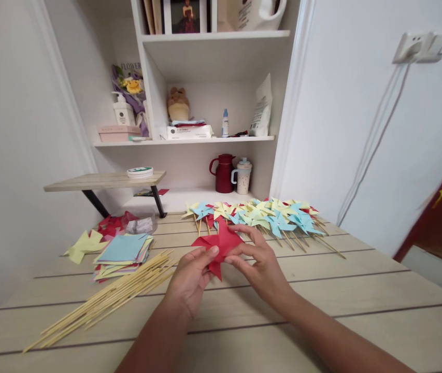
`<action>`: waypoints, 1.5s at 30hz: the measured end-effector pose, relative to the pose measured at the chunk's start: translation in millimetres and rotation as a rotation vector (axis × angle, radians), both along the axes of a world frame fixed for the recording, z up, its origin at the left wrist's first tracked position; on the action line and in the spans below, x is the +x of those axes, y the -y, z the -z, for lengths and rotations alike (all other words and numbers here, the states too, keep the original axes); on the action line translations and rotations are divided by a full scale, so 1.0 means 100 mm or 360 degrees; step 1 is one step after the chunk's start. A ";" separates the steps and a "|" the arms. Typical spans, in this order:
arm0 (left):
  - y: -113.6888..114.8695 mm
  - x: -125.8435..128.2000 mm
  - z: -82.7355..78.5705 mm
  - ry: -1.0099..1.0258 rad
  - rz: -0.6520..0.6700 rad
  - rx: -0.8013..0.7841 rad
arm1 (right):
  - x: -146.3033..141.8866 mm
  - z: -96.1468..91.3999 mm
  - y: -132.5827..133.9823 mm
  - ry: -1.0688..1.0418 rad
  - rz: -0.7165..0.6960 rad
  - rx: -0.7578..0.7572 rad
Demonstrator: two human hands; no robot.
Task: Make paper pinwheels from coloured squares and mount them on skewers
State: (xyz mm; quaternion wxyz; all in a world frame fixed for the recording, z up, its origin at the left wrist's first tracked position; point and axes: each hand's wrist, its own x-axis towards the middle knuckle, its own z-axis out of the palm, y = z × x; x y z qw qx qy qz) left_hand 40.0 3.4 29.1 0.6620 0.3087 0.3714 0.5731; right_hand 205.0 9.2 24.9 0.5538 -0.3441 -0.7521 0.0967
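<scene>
Between my two hands, above the table, is a red paper pinwheel (221,241) with its folded blades spread. My left hand (191,277) pinches its lower left side, the thumb lying near the centre. With thumb and fingers my right hand (257,259) grips the right blade. Whether a stick is joined to the red pinwheel cannot be seen. Just beyond lies a group of finished pinwheels (279,223) on sticks, in blue, yellow and red. To the left of my left hand rests a bundle of thin wooden sticks (115,292).
Behind the sticks sits a stack of coloured paper squares (124,249). A yellow pinwheel shape (84,245) and a clear container (141,224) are beside it. A small raised shelf (104,181) stands at the back left. A red jug (224,173) and a cup (243,176) stand behind the pinwheels.
</scene>
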 end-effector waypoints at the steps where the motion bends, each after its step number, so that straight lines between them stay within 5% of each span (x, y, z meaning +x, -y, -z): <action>1: 0.00 0.01 0.00 0.0013 -0.0019 -0.0002 | 0.00 -0.01 0.00 -0.0035 0.0001 -0.0052; 9: 0.05 0.04 -0.04 0.0036 -0.0019 0.0024 | 0.00 -0.03 -0.01 -0.0197 -0.0030 -0.0325; 45: 0.06 0.08 -0.02 -0.0097 -0.0135 0.0063 | -0.02 -0.04 -0.08 -0.0235 -0.0082 -0.0465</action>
